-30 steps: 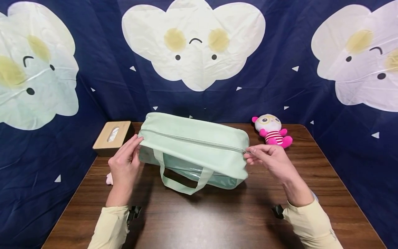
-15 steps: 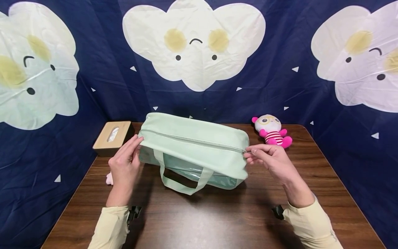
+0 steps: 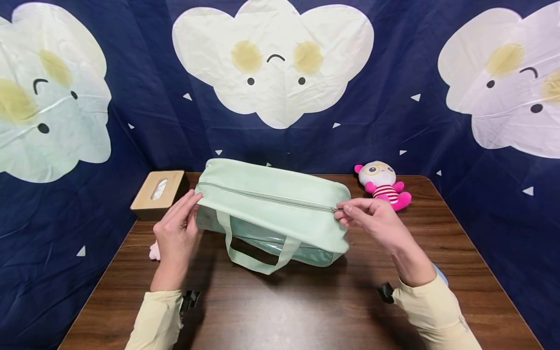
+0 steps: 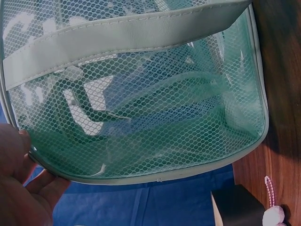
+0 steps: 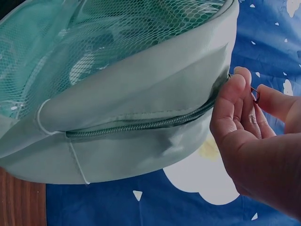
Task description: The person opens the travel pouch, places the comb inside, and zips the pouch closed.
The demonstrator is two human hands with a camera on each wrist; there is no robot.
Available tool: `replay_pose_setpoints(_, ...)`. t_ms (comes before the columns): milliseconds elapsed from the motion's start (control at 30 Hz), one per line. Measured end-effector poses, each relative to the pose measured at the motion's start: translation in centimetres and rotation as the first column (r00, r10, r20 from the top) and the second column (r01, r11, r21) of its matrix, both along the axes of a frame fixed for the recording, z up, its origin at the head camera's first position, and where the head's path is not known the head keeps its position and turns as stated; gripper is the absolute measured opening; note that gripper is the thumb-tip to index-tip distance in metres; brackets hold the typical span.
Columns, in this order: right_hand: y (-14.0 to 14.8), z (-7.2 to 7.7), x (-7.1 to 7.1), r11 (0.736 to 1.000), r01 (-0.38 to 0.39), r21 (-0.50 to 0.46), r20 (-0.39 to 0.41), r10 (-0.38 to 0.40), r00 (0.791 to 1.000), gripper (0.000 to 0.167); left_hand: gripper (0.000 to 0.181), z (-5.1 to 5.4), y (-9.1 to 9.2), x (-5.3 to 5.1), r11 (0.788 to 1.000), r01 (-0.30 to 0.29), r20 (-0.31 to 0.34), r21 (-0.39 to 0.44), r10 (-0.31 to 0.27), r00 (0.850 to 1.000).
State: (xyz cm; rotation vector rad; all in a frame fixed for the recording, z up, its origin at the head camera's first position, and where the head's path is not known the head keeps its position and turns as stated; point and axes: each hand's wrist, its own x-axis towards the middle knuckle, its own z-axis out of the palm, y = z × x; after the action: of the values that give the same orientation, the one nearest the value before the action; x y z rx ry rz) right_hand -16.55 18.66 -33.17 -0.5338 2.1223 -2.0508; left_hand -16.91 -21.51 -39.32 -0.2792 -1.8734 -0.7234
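A mint-green bag stands on the table, its long zipper running along the top. One strap handle hangs over the front side, which is see-through with a mesh pattern in the left wrist view. My left hand grips the bag's upper left corner between thumb and fingers. At the zipper's right end, my right hand pinches the metal zipper pull. The slider itself is mostly hidden by the fingers. Zipper teeth show behind it in the right wrist view.
A wood-topped tissue box stands at the back left. Toward the back right sits a pink-and-white plush toy. A small pale pink object lies left of my left hand, and a light-blue item is partly hidden by my right forearm.
My right hand has moved slightly left along the top of the bag, with the zipper pull between its fingers. The left hand and the bag stay nearly where they were.
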Motion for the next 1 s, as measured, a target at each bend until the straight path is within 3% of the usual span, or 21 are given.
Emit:
replay_pose_setpoints(133,-0.5,0.5,-0.1,0.999,-0.009,0.045,-0.016,0.009,1.000,0.032,0.028,0.0,0.0,0.0,1.000,-0.003,0.003,-0.003,0.003,1.000)
replay_pose_setpoints(1000,-2.8,1.8,-0.8,0.994,-0.057,0.090,0.040,0.053,0.998,0.030,0.028,-0.3,0.4,0.0,0.999,-0.010,-0.001,0.050,0.010,1.000)
